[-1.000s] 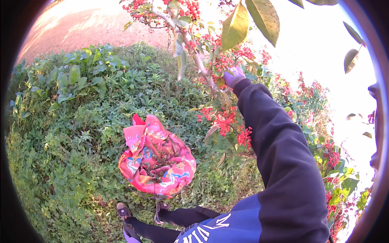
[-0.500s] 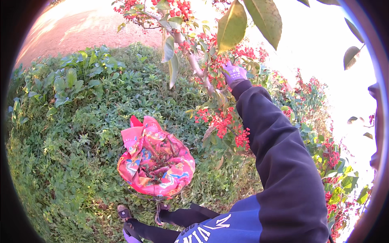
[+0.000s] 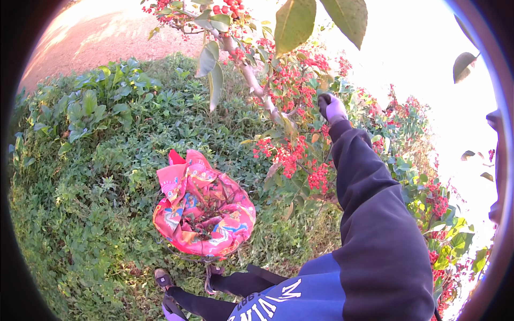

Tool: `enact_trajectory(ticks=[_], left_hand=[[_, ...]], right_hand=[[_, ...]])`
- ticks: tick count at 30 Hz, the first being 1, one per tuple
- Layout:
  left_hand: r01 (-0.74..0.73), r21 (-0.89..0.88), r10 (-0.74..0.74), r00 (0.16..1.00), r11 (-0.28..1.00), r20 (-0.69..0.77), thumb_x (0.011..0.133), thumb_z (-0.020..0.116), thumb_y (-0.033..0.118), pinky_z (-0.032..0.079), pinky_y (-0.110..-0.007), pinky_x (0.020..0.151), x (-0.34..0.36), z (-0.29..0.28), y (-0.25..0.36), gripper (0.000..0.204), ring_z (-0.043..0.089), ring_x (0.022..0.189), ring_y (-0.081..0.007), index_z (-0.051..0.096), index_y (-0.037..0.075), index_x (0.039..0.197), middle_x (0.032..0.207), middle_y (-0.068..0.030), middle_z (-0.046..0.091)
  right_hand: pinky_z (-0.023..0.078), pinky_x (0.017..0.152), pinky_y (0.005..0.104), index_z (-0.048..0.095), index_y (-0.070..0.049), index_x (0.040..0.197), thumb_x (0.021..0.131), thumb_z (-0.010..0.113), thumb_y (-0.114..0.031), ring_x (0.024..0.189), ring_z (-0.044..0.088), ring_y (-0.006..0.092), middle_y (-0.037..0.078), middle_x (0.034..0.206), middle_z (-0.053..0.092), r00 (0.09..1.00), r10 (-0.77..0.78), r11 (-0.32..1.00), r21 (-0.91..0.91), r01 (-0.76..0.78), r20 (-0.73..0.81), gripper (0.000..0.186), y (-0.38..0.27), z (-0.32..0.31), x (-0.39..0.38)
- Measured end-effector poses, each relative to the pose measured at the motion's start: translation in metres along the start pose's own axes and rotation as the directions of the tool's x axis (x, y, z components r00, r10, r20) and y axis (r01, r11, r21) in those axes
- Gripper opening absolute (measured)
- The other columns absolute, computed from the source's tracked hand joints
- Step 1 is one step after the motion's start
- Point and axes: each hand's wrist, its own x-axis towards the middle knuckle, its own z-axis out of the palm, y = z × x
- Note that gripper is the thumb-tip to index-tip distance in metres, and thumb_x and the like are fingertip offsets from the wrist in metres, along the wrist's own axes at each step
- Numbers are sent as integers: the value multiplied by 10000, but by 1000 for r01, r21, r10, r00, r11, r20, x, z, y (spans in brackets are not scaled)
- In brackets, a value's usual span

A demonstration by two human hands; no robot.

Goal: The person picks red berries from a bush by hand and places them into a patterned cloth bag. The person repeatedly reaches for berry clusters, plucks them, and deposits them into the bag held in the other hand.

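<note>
My right hand, in a purple glove with a dark palm side, is raised beside a branch hung with clusters of red berries. Its fingers are curled closed; whatever they may hold is hidden. More red berries hang below and left of its wrist. At the lower edge, a purple and dark glove marks my left hand, mostly cut off, its fingers not clear. In front of my feet stands a basket lined with pink patterned cloth, with dark reddish stems and bits inside.
Large leaves hang close at the top. Low green weeds cover the ground around the basket, and bare reddish soil lies beyond. Berry bushes line the right side. My shoes stand just below the basket.
My right hand has drawn back from among the berry clusters, moving right and slightly down. It has turned, so the dark side of its glove shows, with fingers curled.
</note>
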Motion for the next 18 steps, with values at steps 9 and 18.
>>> enact_trajectory(ticks=[9, 18], left_hand=[[11, -137, -22, 997, 991, -78, 949, 462, 356, 460, -299, 823, 16, 3, -19, 406, 577, 894, -172, 549, -17, 1086, 966, -81, 602], [201, -64, -206, 975, 978, -79, 956, 470, 309, 444, -333, 847, -13, 7, 26, 394, 548, 956, -215, 562, -19, 1155, 1077, -127, 609]], right_hand=[[477, 603, 335, 578, -49, 1080, 807, 678, -323, 743, 590, 170, 40, 918, 637, 913, 269, 708, 579, -404, 308, 400, 38, 46, 56], [484, 543, 238, 623, -56, 1004, 849, 661, -235, 593, 613, 140, 84, 829, 679, 948, 223, 818, 485, -310, 229, 240, -3, -6, 29]])
